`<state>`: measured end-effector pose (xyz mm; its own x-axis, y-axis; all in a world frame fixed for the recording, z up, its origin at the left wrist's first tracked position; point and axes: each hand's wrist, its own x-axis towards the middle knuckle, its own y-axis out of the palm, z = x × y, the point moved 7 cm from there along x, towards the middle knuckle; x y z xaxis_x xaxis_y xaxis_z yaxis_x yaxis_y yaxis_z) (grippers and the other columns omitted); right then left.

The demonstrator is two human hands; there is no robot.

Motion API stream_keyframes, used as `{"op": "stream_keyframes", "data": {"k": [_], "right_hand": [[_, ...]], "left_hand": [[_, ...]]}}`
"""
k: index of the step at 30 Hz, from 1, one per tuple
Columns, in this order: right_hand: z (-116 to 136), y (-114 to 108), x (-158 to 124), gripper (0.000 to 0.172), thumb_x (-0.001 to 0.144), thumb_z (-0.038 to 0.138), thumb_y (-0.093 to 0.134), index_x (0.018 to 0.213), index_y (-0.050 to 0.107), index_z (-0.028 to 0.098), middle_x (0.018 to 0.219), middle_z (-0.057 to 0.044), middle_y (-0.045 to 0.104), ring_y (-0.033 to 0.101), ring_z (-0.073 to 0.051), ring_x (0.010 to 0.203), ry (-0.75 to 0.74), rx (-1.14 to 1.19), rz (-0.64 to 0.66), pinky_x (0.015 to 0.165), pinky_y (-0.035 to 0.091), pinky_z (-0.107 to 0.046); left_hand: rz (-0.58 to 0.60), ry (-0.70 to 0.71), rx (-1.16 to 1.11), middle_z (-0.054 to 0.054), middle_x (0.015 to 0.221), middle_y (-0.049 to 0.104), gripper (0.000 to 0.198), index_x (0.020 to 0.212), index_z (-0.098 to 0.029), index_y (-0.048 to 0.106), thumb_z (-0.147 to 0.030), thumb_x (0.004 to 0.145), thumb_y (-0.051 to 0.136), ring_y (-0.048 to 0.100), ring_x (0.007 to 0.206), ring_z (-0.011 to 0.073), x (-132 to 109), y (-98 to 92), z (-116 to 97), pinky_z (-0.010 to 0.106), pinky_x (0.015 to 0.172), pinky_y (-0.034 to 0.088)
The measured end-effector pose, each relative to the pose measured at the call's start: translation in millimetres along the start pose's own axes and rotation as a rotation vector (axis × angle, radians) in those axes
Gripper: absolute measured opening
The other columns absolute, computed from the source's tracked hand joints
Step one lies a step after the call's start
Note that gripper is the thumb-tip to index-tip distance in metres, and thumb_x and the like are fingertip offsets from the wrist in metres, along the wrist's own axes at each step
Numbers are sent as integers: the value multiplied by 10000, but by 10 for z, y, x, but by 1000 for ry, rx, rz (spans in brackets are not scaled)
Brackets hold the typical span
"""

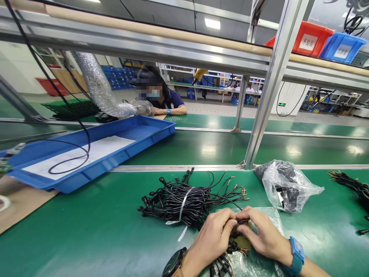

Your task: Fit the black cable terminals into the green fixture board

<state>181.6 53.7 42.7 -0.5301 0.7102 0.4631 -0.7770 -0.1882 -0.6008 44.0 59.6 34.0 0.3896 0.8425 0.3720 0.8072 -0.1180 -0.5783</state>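
Observation:
My left hand (211, 235) and my right hand (263, 236) meet at the lower centre, fingertips pinched around a small black cable end (241, 221). The fingers hide most of it. Just beyond them lies a coiled bundle of black cables (175, 202), tied with a white strip, with connectors at its left and bare copper-tipped wires at its right. Beneath my hands is a clear plastic bag (272, 219). Several short cable ends (220, 265) with connectors and stripped wires lie on or by it.
A knotted clear bag of black parts (288, 184) sits beyond my right hand. More black cables (353, 186) lie far right. At left stands a long blue tray (115, 169) holding white paper. A metal post (268, 88) rises ahead; a person (164, 96) sits across the bench.

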Motion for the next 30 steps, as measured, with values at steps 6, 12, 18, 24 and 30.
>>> {"op": "stream_keyframes", "data": {"k": [6, 12, 18, 24, 30], "right_hand": [[-77, -34, -50, 66, 999, 214, 536, 1032, 593, 206, 887, -47, 693, 644, -178, 768, 63, -7, -34, 693, 498, -289], [-92, 65, -53, 71, 992, 213, 520, 1015, 588, 206, 873, -45, 692, 634, -172, 742, 55, 12, -23, 668, 480, -282], [-162, 123, -81, 58, 989, 225, 528, 984, 582, 207, 852, -40, 673, 607, -172, 724, 65, 21, -42, 659, 461, -286], [-170, 187, -97, 93, 1009, 241, 513, 949, 575, 207, 818, -35, 663, 587, -165, 688, 53, 25, -52, 636, 455, -281], [-170, 239, -94, 117, 1020, 256, 509, 973, 602, 202, 817, -38, 694, 621, -165, 677, 61, 27, -95, 626, 466, -278]], "left_hand": [[19, -37, 20, 12, 788, 651, 181, 806, -205, 542, -167, 962, 458, 579, 714, 161, 11, -30, 72, 268, 647, 375], [-20, -35, 11, 3, 722, 619, 203, 781, -205, 536, -178, 959, 440, 561, 662, 154, -14, 27, 146, 261, 623, 371], [-41, -29, 9, 6, 711, 603, 224, 757, -205, 509, -187, 964, 423, 549, 658, 154, -19, 34, 130, 255, 609, 363], [-70, -33, -16, -7, 654, 566, 217, 719, -206, 495, -151, 921, 441, 520, 615, 147, -22, 36, 135, 253, 580, 340], [-83, -54, -11, -17, 628, 545, 216, 693, -209, 462, -136, 895, 445, 508, 594, 141, -31, 72, 171, 254, 572, 322]]}}
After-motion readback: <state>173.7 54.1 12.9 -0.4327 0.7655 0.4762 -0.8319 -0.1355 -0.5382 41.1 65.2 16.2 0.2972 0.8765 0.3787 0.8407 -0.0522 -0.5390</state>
